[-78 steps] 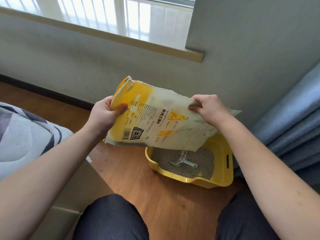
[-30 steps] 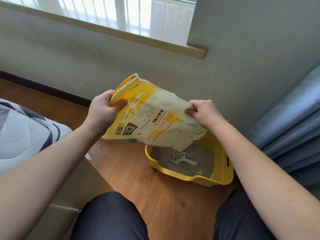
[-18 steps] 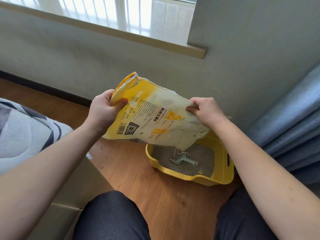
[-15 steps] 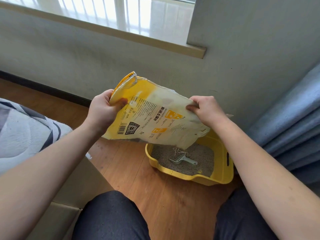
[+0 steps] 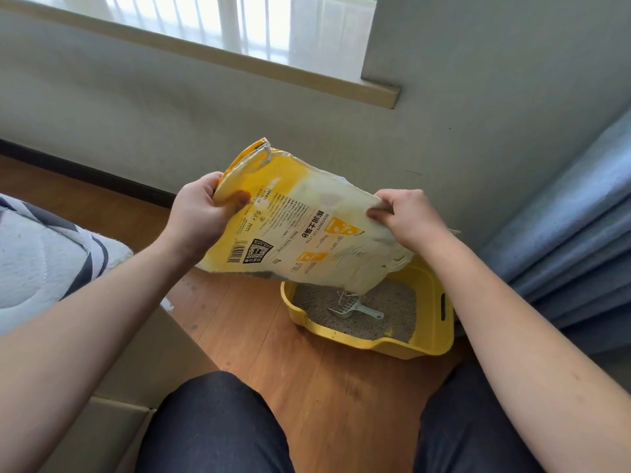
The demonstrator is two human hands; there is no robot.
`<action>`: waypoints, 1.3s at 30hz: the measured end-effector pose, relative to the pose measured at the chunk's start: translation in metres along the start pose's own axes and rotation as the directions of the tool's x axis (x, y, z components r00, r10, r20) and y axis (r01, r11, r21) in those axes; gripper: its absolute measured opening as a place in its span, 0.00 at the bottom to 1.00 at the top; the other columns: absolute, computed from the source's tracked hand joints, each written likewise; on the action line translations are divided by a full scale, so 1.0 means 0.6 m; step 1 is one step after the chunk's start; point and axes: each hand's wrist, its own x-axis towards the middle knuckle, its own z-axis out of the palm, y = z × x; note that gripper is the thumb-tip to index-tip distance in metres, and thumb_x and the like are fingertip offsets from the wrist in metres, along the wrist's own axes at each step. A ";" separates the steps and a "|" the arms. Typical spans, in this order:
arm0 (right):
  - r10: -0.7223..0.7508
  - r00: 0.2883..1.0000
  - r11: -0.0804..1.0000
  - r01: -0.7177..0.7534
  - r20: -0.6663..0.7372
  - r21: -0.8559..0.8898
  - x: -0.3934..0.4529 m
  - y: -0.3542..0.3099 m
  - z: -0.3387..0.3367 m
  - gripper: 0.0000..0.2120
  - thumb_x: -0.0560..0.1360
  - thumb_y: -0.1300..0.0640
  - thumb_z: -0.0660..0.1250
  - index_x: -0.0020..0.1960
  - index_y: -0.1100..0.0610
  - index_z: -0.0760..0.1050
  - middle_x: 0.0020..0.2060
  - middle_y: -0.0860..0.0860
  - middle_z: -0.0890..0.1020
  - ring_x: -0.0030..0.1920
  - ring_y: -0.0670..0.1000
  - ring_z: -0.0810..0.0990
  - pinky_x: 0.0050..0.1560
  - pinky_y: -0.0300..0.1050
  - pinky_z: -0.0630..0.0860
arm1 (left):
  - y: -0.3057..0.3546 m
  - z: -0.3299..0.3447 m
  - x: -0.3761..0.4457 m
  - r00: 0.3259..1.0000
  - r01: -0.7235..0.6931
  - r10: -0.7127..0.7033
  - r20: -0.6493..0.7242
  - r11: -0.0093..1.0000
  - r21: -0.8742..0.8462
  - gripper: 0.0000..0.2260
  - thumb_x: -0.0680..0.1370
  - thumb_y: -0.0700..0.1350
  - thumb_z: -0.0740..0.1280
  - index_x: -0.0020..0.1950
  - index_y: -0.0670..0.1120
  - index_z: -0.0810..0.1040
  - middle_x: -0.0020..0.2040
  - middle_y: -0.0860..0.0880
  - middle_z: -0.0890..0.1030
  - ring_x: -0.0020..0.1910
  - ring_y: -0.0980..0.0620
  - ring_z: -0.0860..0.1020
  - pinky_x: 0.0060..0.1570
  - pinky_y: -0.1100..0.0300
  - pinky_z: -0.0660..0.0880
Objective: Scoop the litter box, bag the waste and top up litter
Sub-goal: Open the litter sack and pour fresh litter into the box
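Both hands grip the litter bag [image 5: 307,230], left hand [image 5: 199,209] at its raised end, right hand [image 5: 406,216] near the mouth, tilted over the box [image 5: 432,332]. Top-up under way; next, tipping steeper seems needed.

INVENTORY BY COUNT

Two hands are recorded, a left hand [image 5: 198,213] and a right hand [image 5: 408,216]; one litter bag [image 5: 307,233], yellow and white, is counted; one yellow litter box [image 5: 432,322] is noted on the floor; one grey scoop [image 5: 355,308] is counted inside it; one cardboard box [image 5: 136,363] is recorded at lower left; one striped cushion [image 5: 41,261] is seen at left; one blue curtain [image 5: 573,240] is noted at right; one window sill [image 5: 211,52] is counted.
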 end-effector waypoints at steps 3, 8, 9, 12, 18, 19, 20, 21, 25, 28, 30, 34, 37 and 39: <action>0.007 1.000 1.000 -0.007 -0.002 0.011 -0.016 0.006 -0.007 0.04 0.76 0.50 0.68 0.43 0.50 0.78 0.38 0.50 0.79 0.43 0.56 0.77 0.45 0.49 0.75 | 0.003 0.004 -0.001 1.000 -0.003 0.002 0.006 1.000 0.017 0.10 0.77 0.46 0.70 0.56 0.43 0.79 0.47 0.48 0.85 0.44 0.52 0.84 0.45 0.47 0.82; 0.022 1.000 1.000 -0.022 -0.013 0.012 -0.046 0.024 -0.026 0.07 0.76 0.49 0.68 0.45 0.52 0.79 0.38 0.51 0.80 0.43 0.55 0.77 0.44 0.50 0.76 | 0.010 0.016 -0.007 0.998 -0.001 -0.003 0.058 0.998 0.062 0.09 0.77 0.46 0.70 0.55 0.45 0.79 0.48 0.48 0.85 0.46 0.50 0.84 0.47 0.43 0.81; 0.026 1.000 1.000 -0.026 -0.015 0.017 -0.050 0.027 -0.029 0.07 0.76 0.49 0.68 0.45 0.52 0.79 0.38 0.51 0.80 0.43 0.55 0.77 0.45 0.50 0.76 | 0.012 0.018 -0.009 0.998 -0.002 -0.003 0.069 0.997 0.071 0.08 0.77 0.46 0.70 0.55 0.46 0.79 0.49 0.48 0.85 0.47 0.50 0.84 0.47 0.43 0.81; 0.040 0.999 0.999 -0.040 -0.019 0.033 -0.063 0.037 -0.038 0.06 0.76 0.49 0.68 0.45 0.52 0.79 0.38 0.51 0.81 0.43 0.55 0.78 0.45 0.51 0.77 | 0.020 0.028 -0.017 0.996 -0.003 -0.004 0.092 0.997 0.080 0.08 0.77 0.46 0.70 0.55 0.47 0.80 0.49 0.49 0.85 0.47 0.50 0.84 0.48 0.43 0.81; 0.053 0.998 0.998 -0.052 -0.031 0.037 -0.092 0.061 -0.051 0.07 0.75 0.49 0.68 0.44 0.52 0.78 0.36 0.51 0.80 0.42 0.55 0.78 0.44 0.52 0.77 | 0.037 0.054 -0.032 0.995 -0.020 0.010 0.098 0.995 0.099 0.06 0.77 0.46 0.70 0.54 0.49 0.80 0.47 0.50 0.85 0.45 0.52 0.84 0.47 0.44 0.82; 0.055 0.998 0.998 -0.054 -0.032 0.035 -0.096 0.064 -0.053 0.07 0.75 0.49 0.68 0.44 0.52 0.78 0.36 0.51 0.80 0.42 0.55 0.78 0.44 0.52 0.77 | 0.040 0.058 -0.033 0.995 -0.018 0.009 0.101 0.995 0.094 0.06 0.77 0.46 0.70 0.53 0.49 0.80 0.47 0.50 0.85 0.45 0.52 0.84 0.46 0.44 0.82; 0.059 0.998 0.998 -0.058 -0.032 0.035 -0.099 0.067 -0.055 0.07 0.75 0.49 0.68 0.44 0.53 0.78 0.36 0.51 0.80 0.42 0.55 0.78 0.44 0.53 0.77 | 0.042 0.062 -0.034 0.995 -0.017 0.007 0.103 0.996 0.092 0.06 0.77 0.46 0.70 0.53 0.49 0.80 0.47 0.50 0.85 0.45 0.52 0.84 0.46 0.44 0.82; 0.063 0.997 0.997 -0.062 -0.033 0.035 -0.102 0.070 -0.057 0.07 0.75 0.50 0.68 0.44 0.53 0.78 0.36 0.51 0.80 0.41 0.55 0.78 0.44 0.52 0.77 | 0.043 0.066 -0.035 0.995 -0.015 0.005 0.103 0.995 0.094 0.06 0.77 0.47 0.70 0.53 0.50 0.80 0.47 0.50 0.85 0.45 0.52 0.84 0.46 0.44 0.82; 0.077 0.996 0.997 -0.075 -0.054 0.030 -0.112 0.082 -0.060 0.08 0.75 0.49 0.68 0.44 0.54 0.78 0.36 0.52 0.80 0.41 0.55 0.78 0.43 0.52 0.77 | 0.043 0.087 -0.037 0.996 -0.019 0.009 0.093 0.994 0.111 0.06 0.77 0.47 0.69 0.53 0.48 0.79 0.47 0.50 0.84 0.45 0.51 0.84 0.45 0.44 0.82; 0.080 0.995 0.997 -0.080 -0.064 0.008 -0.115 0.088 -0.056 0.10 0.76 0.48 0.67 0.44 0.55 0.78 0.36 0.52 0.80 0.41 0.56 0.77 0.42 0.51 0.77 | 0.039 0.102 -0.036 0.997 -0.043 0.035 0.070 0.991 0.125 0.07 0.78 0.47 0.68 0.53 0.47 0.79 0.47 0.49 0.84 0.45 0.52 0.84 0.45 0.45 0.82; 0.090 0.994 0.996 -0.090 -0.059 0.009 -0.116 0.091 -0.053 0.10 0.76 0.48 0.67 0.45 0.55 0.78 0.36 0.53 0.80 0.41 0.57 0.77 0.42 0.51 0.76 | 0.034 0.108 -0.035 0.997 -0.048 0.038 0.071 0.989 0.142 0.06 0.78 0.47 0.68 0.53 0.47 0.79 0.47 0.50 0.84 0.45 0.52 0.84 0.45 0.45 0.82; 0.102 0.994 0.995 -0.102 -0.037 0.024 -0.121 0.092 -0.044 0.07 0.76 0.49 0.67 0.46 0.52 0.80 0.37 0.51 0.81 0.42 0.55 0.77 0.40 0.48 0.72 | 0.021 0.108 -0.034 0.996 -0.068 0.053 0.072 0.974 0.214 0.06 0.78 0.47 0.69 0.52 0.47 0.79 0.46 0.50 0.83 0.46 0.51 0.83 0.46 0.44 0.81; 0.095 0.995 0.995 -0.095 -0.021 0.014 -0.122 0.091 -0.039 0.08 0.77 0.49 0.66 0.45 0.52 0.79 0.38 0.51 0.81 0.42 0.55 0.77 0.41 0.48 0.73 | 0.021 0.108 -0.034 0.995 -0.074 0.060 0.074 0.975 0.211 0.06 0.78 0.47 0.68 0.52 0.47 0.79 0.46 0.50 0.83 0.45 0.52 0.83 0.45 0.46 0.81; 0.093 0.996 0.996 -0.093 -0.016 0.010 -0.122 0.092 -0.038 0.08 0.77 0.48 0.66 0.45 0.52 0.79 0.38 0.51 0.81 0.42 0.55 0.77 0.41 0.49 0.74 | 0.021 0.108 -0.032 0.996 -0.071 0.058 0.070 0.976 0.207 0.06 0.78 0.47 0.69 0.52 0.47 0.79 0.46 0.50 0.83 0.45 0.53 0.83 0.45 0.47 0.82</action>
